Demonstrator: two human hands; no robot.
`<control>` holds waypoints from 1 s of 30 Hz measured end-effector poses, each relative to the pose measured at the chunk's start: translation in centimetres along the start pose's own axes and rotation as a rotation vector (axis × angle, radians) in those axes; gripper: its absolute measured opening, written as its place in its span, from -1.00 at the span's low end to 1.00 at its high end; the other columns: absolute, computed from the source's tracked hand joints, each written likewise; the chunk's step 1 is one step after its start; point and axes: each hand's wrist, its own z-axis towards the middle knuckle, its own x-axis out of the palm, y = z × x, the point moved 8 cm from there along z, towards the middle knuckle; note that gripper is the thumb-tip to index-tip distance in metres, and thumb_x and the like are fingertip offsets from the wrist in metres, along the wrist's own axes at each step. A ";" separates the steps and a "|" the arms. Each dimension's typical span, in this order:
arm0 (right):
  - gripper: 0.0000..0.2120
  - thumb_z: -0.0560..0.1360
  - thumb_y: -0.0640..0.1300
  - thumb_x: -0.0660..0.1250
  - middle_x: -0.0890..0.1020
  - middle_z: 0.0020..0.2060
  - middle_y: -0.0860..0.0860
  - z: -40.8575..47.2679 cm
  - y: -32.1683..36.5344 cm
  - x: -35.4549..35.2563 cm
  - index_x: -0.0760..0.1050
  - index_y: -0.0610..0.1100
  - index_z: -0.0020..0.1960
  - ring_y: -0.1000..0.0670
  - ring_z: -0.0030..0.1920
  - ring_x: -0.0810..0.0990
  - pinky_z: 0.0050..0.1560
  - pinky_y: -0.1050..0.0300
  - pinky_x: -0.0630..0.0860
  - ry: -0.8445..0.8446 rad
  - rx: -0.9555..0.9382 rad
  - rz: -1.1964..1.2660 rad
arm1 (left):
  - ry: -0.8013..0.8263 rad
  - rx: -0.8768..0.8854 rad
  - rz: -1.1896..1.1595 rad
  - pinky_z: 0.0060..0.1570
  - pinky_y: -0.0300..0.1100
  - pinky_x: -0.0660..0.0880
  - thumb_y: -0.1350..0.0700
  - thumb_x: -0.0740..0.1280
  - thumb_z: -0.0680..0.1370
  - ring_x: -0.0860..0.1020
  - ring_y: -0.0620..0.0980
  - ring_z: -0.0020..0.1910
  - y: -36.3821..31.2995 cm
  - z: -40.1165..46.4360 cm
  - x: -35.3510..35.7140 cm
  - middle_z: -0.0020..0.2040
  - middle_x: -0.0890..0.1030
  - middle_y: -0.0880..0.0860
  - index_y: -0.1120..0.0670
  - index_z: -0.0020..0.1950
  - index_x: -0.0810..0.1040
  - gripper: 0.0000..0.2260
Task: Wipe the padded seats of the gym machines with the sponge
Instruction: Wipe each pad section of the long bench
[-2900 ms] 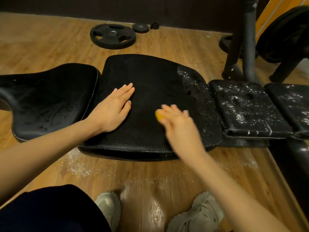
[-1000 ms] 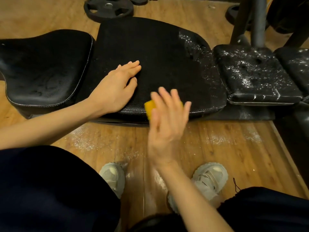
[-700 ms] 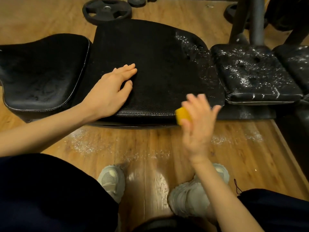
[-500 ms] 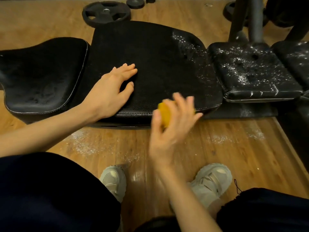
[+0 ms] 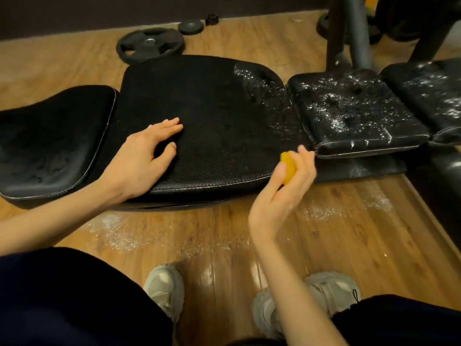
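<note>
A wide black padded seat [image 5: 212, 126] lies low over the wooden floor, with white foam speckles on its far right corner. My left hand [image 5: 142, 158] rests on its left part, fingers spread. My right hand [image 5: 284, 188] grips a yellow sponge [image 5: 288, 167] at the seat's front right edge, palm turned toward me. A smaller black pad [image 5: 349, 113] to the right is covered in white specks. Another black pad [image 5: 50, 143] lies to the left.
White powder is scattered on the floor [image 5: 119, 236] in front of the seat. A weight plate [image 5: 149, 44] and smaller discs lie behind it. Dark machine posts [image 5: 359, 31] rise at the back right. My shoes [image 5: 164, 285] stand close to the bench.
My right hand has swept the sponge along the seat's front edge, left then right, and now sits at the right front corner. The left hand has stayed on the seat.
</note>
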 end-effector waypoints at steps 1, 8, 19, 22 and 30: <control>-0.74 0.64 -0.22 0.11 0.44 0.34 -0.15 -1.4 0.9 0.5 0.45 -0.28 0.24 -0.11 0.49 0.25 0.50 -0.19 0.11 0.073 -0.064 -0.020 | 0.001 0.001 0.004 0.48 -0.25 0.07 0.16 0.20 0.63 0.22 -0.20 0.48 0.0 0.0 0.0 0.49 0.33 -0.09 0.03 0.48 0.38 -0.60; -0.76 0.64 -0.19 0.12 0.55 0.20 -0.11 4.0 -1.8 -0.9 0.51 -0.23 0.16 -0.07 0.31 0.45 0.31 -0.15 0.37 0.228 -0.092 0.036 | -0.001 -0.001 0.010 0.43 -0.40 0.07 0.16 0.21 0.63 0.23 -0.24 0.47 0.2 0.0 0.1 0.47 0.35 -0.15 -0.01 0.47 0.40 -0.61; -0.68 0.57 -0.18 0.30 0.49 0.30 -0.06 4.0 1.9 1.6 0.46 -0.18 0.31 -0.02 0.39 0.38 0.46 0.04 0.24 0.645 -0.207 -0.079 | 0.015 -0.025 -0.020 0.49 -0.19 0.13 0.17 0.20 0.63 0.23 -0.22 0.49 0.1 -0.4 -0.3 0.48 0.35 -0.16 -0.04 0.47 0.39 -0.60; -0.70 0.47 -0.12 0.45 0.45 0.15 -0.02 8.5 -0.1 0.8 0.59 -0.17 0.17 0.02 0.20 0.44 0.24 0.09 0.45 0.534 -0.092 -0.199 | 0.011 -0.034 -0.036 0.48 -0.19 0.13 0.17 0.21 0.63 0.23 -0.23 0.48 0.1 -0.4 -0.3 0.47 0.36 -0.17 -0.04 0.47 0.40 -0.60; -0.70 0.48 -0.12 0.43 0.63 0.17 0.03 5.0 1.5 -0.8 0.61 -0.11 0.20 0.10 0.26 0.54 0.40 0.19 0.32 0.867 -0.341 -0.082 | 0.000 -0.044 -0.075 0.41 -0.51 0.01 0.16 0.23 0.62 0.20 -0.30 0.47 0.2 -0.2 -0.2 0.47 0.33 -0.20 -0.05 0.47 0.39 -0.59</control>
